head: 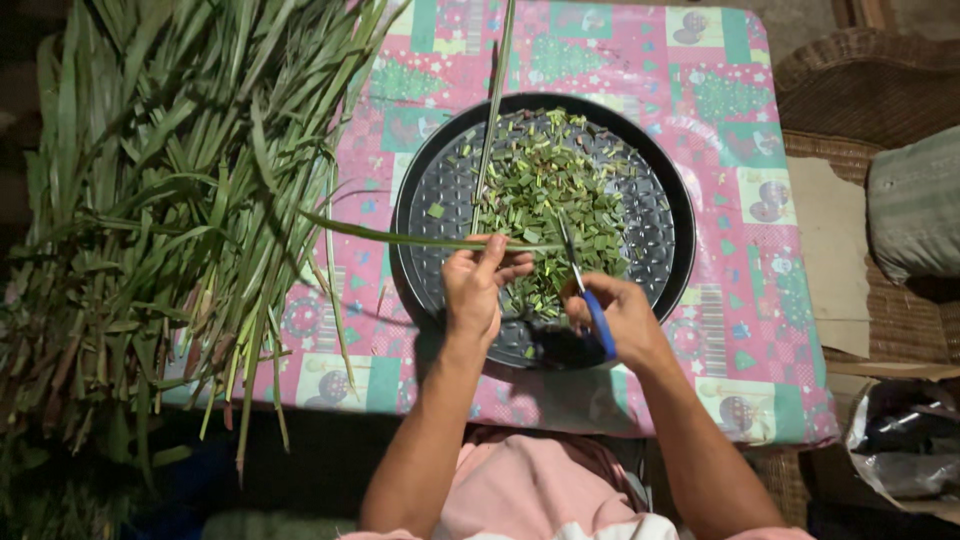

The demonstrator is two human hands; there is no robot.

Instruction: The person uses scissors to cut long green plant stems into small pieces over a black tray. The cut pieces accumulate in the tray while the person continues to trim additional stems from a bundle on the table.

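Observation:
My left hand pinches a long green leaf that stretches sideways over the near rim of a round black tray. My right hand grips blue-handled scissors, whose blades point up toward the leaf just right of my left fingers. A heap of small cut green leaf pieces fills the middle of the tray. A second long thin leaf blade lies from the tray toward the far edge of the table.
A big pile of long green leaves covers the left side of the table. The table wears a pink patterned cloth. Wicker furniture with a grey cushion stands right; a dark bag lies lower right.

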